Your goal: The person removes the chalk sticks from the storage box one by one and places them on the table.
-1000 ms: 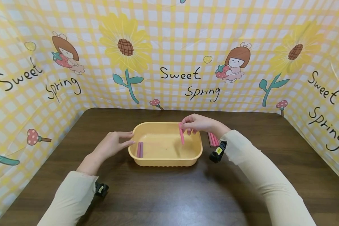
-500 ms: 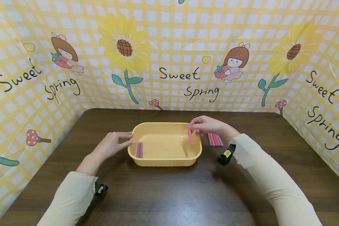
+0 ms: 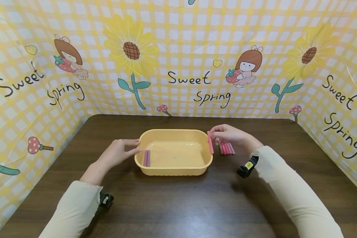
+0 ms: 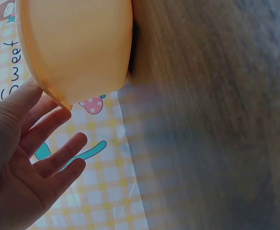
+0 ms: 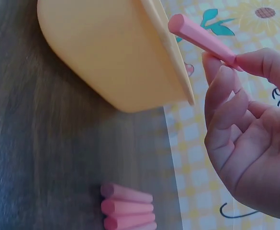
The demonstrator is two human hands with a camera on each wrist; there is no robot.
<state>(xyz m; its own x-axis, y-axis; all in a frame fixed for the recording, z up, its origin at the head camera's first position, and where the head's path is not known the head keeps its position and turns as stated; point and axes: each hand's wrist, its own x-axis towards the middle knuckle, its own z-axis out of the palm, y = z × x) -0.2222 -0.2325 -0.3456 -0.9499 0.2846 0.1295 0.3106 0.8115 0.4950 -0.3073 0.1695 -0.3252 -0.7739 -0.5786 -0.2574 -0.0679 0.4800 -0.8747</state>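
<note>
A yellow plastic basin (image 3: 174, 171) stands on the table with two purple sticks (image 3: 147, 158) lying side by side inside its left end. My left hand (image 3: 118, 152) holds the basin's left rim, thumb over the edge and other fingertips against it; the ring and little fingers hang free in the left wrist view. Beyond the right rim, my right hand (image 3: 230, 134) pinches a pink faceted stick (image 5: 204, 40) at one end between thumb and fingertips. That stick tilts and overlaps the rim in the head view. Below the right hand lies a row of several pink and mauve sticks (image 3: 227, 149).
The dark wooden table (image 3: 172, 208) ends at a yellow checked cloth (image 3: 184, 53) that rises at the back and both sides. A black wrist camera (image 3: 106, 200) hangs by the left sleeve and another wrist camera (image 3: 247, 166) by the right one.
My right hand has moved right with the pink stick, from over the basin to beyond its right rim, and the stick row shows more fully. My left hand stays at the rim.
</note>
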